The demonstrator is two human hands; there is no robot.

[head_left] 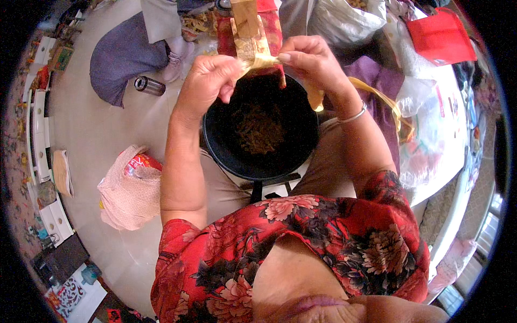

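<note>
A pale yellow strip (262, 61) is stretched across the near end of a wooden board (252, 40). Its left end is pinched in my left hand (214, 75), fingers closed. My right hand (311, 60) grips the other side between thumb and fingers, and a yellow tail (315, 100) hangs below it. What the strip is made of I cannot tell. A wooden block (245, 19) stands on the board, over a red patterned cloth (226, 37). Just below both hands, a black pan (215, 153) holds a heap of thin brown shreds (259, 129).
Left on the floor are a dark cylindrical flask (149, 86) and a pink cloth bundle (129, 188) around a red package. A white plastic bag (347, 21) and a red bag (441, 36) are at the far right. Another yellow strip (385, 99) lies over purple cloth (371, 75).
</note>
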